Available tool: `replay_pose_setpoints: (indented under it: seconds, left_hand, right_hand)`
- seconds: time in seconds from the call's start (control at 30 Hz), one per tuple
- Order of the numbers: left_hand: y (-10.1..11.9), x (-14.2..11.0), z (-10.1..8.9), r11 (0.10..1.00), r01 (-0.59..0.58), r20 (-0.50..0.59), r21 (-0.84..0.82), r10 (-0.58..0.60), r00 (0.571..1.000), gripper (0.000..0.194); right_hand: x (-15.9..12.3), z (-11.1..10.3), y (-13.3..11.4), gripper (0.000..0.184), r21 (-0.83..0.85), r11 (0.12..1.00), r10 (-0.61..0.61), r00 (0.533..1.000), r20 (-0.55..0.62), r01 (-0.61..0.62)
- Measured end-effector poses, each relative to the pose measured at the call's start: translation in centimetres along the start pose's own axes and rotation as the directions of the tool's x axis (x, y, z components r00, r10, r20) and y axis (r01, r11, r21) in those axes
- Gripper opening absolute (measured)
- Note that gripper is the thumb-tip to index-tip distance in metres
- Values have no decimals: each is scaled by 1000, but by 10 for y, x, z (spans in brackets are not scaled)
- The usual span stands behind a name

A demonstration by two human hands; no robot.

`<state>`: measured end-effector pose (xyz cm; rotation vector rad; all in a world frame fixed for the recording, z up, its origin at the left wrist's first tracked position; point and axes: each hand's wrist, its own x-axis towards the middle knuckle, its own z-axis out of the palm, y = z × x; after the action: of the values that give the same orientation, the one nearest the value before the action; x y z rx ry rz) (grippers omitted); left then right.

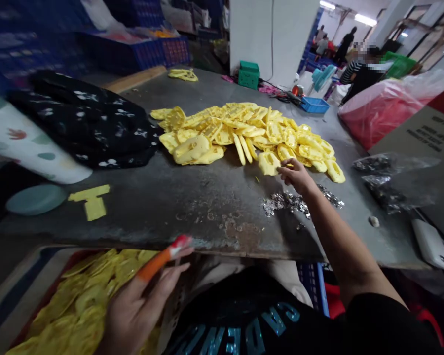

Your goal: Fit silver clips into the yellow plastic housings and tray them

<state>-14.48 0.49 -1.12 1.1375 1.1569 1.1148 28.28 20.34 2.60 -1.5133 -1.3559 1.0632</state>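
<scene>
My right hand (297,175) reaches over the table, its fingers closed at the edge of a yellow moulded plastic piece (269,163) with a cut-out in it. That piece lies at the front of a wide heap of similar yellow pieces (210,125). Just below this hand, small shiny metal parts (281,202) are scattered on the tabletop. My left hand (144,296), slightly blurred, hovers off the front edge with fingers stretched apart and nothing visible between them. One of its fingers wears an orange and red covering. Beneath it a container holds more yellow pieces (85,291).
The grey table (192,207) carries a black patterned cloth (92,118), a pale patterned roll (33,138) and yellow tape strips (94,201) on the left. Bags of metal parts (385,182) and a carton (425,133) stand right. A person (366,74) sits beyond.
</scene>
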Motion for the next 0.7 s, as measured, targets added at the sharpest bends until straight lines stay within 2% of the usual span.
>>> replay_pose_setpoints:
  seconds: [0.03, 0.1, 0.17, 0.23, 0.27, 0.3, 0.33, 0.4, 0.43, 0.5, 0.57, 0.6, 0.63, 0.7]
  left_hand:
    - [7, 16, 24, 999, 5, 22, -46, -4, 1000, 47]
    - [21, 44, 71, 964, 89, 201, -250, -38, 979, 53]
    - [30, 63, 111, 880, 231, 374, -415, -67, 925, 53]
    - [32, 72, 137, 818, 383, 491, -430, -144, 859, 62]
    - [31, 74, 145, 807, 436, 530, -398, -186, 828, 70]
    - [30, 75, 149, 806, 471, 559, -357, -220, 800, 78]
    - [28, 76, 150, 813, 490, 579, -316, -243, 778, 86]
    - [24, 74, 149, 837, 481, 589, -260, -258, 766, 99]
    - [22, 73, 147, 851, 463, 586, -247, -249, 771, 102]
    - [20, 70, 146, 878, 405, 561, -254, -207, 802, 100]
    - [19, 66, 148, 888, 366, 530, -278, -176, 830, 96]
    - [20, 63, 149, 884, 370, 511, -284, -187, 839, 95]
    - [21, 61, 151, 876, 385, 484, -292, -211, 849, 95]
    - [24, 58, 154, 851, 431, 461, -299, -267, 847, 95]
  right_hand:
    - [-22, 2, -2, 47, 44, 999, 12, 1000, 6, -13]
    - [-75, 13, -5, 54, 127, 991, 28, 999, 33, -32]
    - [-127, 31, -6, 66, 183, 982, 39, 996, 84, -54]
    - [-168, 44, -5, 68, 192, 979, 39, 990, 135, -65]
    - [-184, 43, -3, 61, 93, 996, -24, 993, 114, 13]
    - [-197, 34, 0, 54, -80, 992, -90, 994, 61, 95]
    - [-208, 17, 4, 46, -188, 976, -108, 994, 0, 107]
    - [-225, -41, 15, 32, -325, 945, -105, 979, -174, 44]
    - [-229, -77, 24, 25, -387, 922, -101, 946, -307, -27]
    - [-231, -150, 47, 21, -466, 863, -87, 849, -521, -197]
    - [-225, -208, 77, 22, -504, 796, -78, 769, -634, -335]
    - [-221, -228, 93, 22, -518, 767, -79, 745, -662, -378]
    - [-218, -242, 107, 22, -533, 744, -78, 741, -667, -402]
    - [-216, -257, 127, 22, -563, 715, -91, 743, -663, -414]
